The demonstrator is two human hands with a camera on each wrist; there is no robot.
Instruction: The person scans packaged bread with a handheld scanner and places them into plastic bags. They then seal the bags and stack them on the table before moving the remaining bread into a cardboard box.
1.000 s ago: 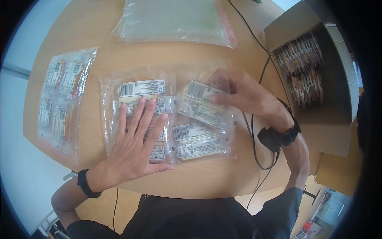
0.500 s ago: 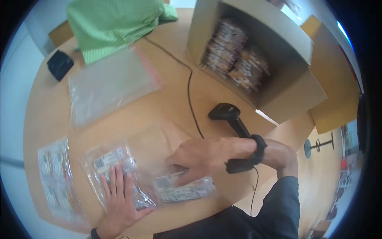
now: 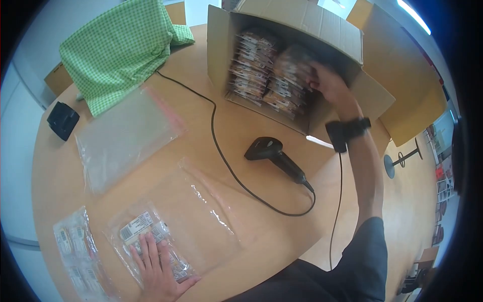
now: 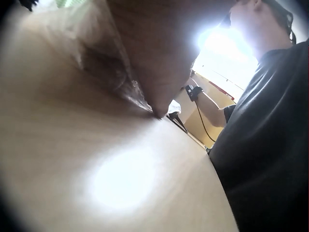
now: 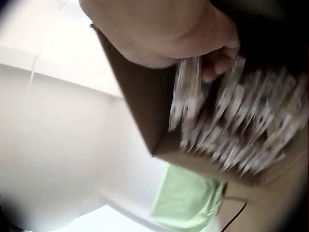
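My left hand lies flat with fingers spread on label-backed packets inside a clear plastic bag. The bag's right part lies flat on the table, showing bare wood through it. My right hand reaches into the open cardboard box, where rows of upright packets stand. In the right wrist view its curled fingers grip packets at the end of a row; how many is hidden by the palm.
Another filled clear bag lies at the left. Behind it are a stack of clear bags, a black device and a green checked cloth. A black barcode scanner and its cable lie before the box.
My right hand has moved from the packets on the bag, up and right into the box. The packets to the right of my left hand no longer lie there. The head view has turned right.
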